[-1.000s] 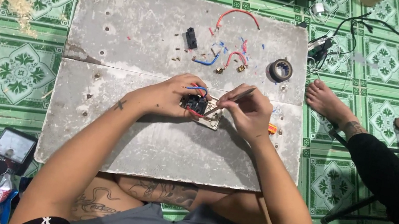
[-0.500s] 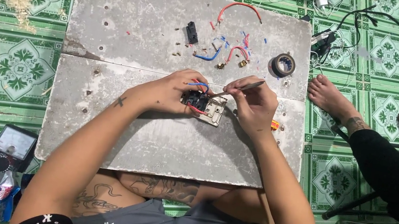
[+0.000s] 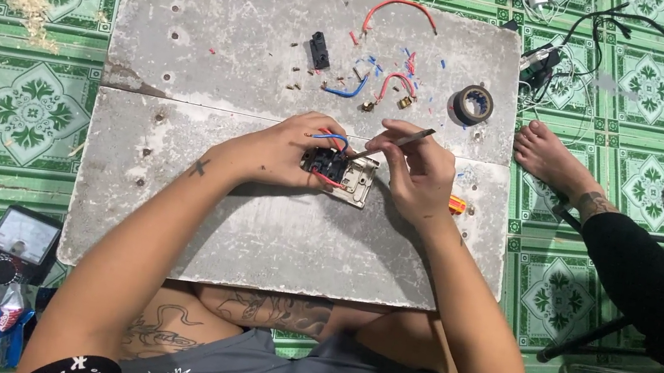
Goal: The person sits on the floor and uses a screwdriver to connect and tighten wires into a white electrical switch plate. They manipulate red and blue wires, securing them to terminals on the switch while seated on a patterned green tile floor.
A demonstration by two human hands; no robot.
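My left hand (image 3: pixel 280 149) holds a beige switch plate (image 3: pixel 358 184) with a black switch module (image 3: pixel 325 165) set in it, on a grey concrete slab (image 3: pixel 221 42). Blue and red wires loop out of the module under my fingers. My right hand (image 3: pixel 411 168) pinches a thin metal screwdriver (image 3: pixel 398 143), its tip down at the module's top right corner. Both hands meet over the plate near the slab's middle.
Further back on the slab lie a loose black module (image 3: pixel 320 49), red and blue wire pieces (image 3: pixel 400 7), small brass parts and a roll of black tape (image 3: pixel 473 104). A multimeter (image 3: pixel 17 243) sits at the lower left. Another person's bare feet (image 3: pixel 548 157) rest at the right.
My hands and the plate stay in the same spot on the slab. The screwdriver's tilt has shifted a little as my right hand works it.
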